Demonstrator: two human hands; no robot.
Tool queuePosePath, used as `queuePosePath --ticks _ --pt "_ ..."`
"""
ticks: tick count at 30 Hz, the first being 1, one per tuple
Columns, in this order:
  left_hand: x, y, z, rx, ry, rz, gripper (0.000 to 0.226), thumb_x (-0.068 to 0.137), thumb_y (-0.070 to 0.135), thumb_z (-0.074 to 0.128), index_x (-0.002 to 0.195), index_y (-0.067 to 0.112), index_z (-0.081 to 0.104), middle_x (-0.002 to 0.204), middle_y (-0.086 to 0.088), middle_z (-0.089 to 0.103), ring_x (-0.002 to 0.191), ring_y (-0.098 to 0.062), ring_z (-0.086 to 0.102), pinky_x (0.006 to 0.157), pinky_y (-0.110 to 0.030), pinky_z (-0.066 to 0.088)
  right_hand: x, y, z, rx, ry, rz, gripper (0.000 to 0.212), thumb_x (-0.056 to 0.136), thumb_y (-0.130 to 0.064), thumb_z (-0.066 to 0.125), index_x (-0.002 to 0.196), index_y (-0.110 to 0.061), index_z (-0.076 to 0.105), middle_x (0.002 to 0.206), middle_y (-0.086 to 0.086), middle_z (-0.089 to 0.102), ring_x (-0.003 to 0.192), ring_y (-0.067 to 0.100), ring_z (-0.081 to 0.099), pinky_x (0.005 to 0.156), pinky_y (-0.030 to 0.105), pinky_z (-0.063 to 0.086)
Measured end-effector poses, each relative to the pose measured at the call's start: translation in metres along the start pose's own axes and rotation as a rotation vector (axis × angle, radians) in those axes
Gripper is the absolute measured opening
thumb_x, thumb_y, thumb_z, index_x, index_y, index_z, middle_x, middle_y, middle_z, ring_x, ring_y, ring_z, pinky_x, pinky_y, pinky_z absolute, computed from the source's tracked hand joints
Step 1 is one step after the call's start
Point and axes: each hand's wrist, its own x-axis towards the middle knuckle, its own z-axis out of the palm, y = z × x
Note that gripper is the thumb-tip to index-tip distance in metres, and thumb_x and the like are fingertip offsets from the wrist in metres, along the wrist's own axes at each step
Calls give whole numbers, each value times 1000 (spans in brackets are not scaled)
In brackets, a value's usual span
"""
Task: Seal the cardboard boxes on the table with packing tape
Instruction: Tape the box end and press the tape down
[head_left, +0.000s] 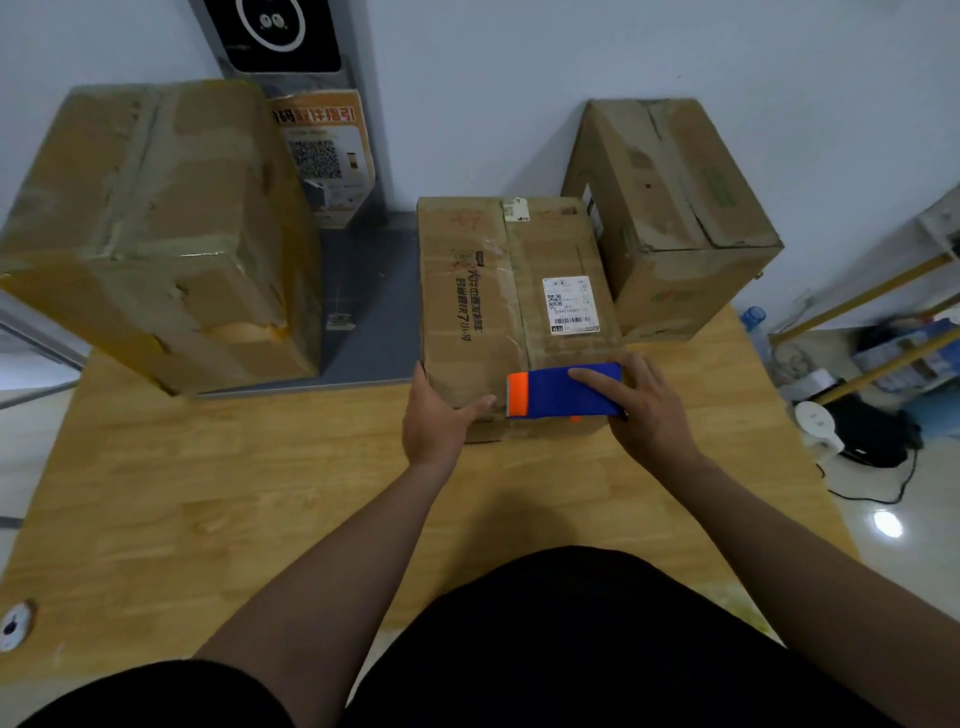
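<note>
Blue-and-orange tape dispenser (561, 389) sits on the middle cardboard box (498, 312)'s near top edge, right hand (649, 410) gripping it, left hand (436, 415) braced flat-fingered on the box's left corner.

Arms outstretched, left hand (439, 415) with straight fingers, right hand (647, 410) gripping tape dispenser (550, 399).

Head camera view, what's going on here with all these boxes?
A person at a wooden table is working on the middle cardboard box. Their right hand holds a blue and orange tape dispenser at the near edge of the box top. The left hand rests open against its near left corner, steadying it. A larger box stands to the left and another box behind on the right.
</note>
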Motion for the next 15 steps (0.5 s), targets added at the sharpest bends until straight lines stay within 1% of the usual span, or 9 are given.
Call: queuePosePath --ticks 2,4,7,9,10,13,15 --pt "-2 -5 -4 -15 -9 3 114 64 63 87 156 27 29 141 4 58 126 -22 58 96 -46 56 -2 -1 0 8 -8 -11 66 87 -10 68 143 -37 47 123 12 51 105 28 51 68 39 54" --pt "-8 -11 -9 -92 -12 -24 111 70 53 88 159 25 28 138 3 61 124 -20 59 96 -37 54 -3 -3 -1 22 -11 -13 65 86 -10 68 143 -36 48 123 11 51 106 27 51 68 36 52" --pt "-13 -24 -19 -278 -34 -100 106 82 38 84 164 19 19 145 0 59 130 -18 56 96 -27 51 -2 -6 -2 48 -19 -3 67 85 -8 71 142 -36 49 119 7 50 105 26 51 64 34 51" --pt "-12 -32 -26 -372 -50 -140 97 89 33 78 164 19 18 148 -2 57 132 -14 55 88 -16 49 -2 -9 -1 53 -22 13 67 84 -8 71 142 -36 51 118 6 50 106 25 51 63 33 51" --pt "-11 -34 -29 -392 -54 -143 91 92 31 76 163 18 20 148 -3 57 133 -14 55 86 -14 47 -2 -9 -1 55 -21 15 66 85 -8 71 142 -36 51 118 6 50 106 24 52 63 32 51" --pt "-11 -38 -33 -404 -51 -119 78 96 33 70 161 17 29 148 -4 57 132 -11 53 98 -21 45 0 -9 -1 52 -17 8 67 85 -10 73 142 -37 48 117 6 50 104 23 52 62 33 52" --pt "-14 -35 -31 -388 -40 -93 69 100 35 64 160 17 33 149 -2 56 133 -9 51 101 -21 42 1 -9 0 47 -22 17 69 85 -10 74 142 -38 46 116 6 50 103 23 52 60 35 54"
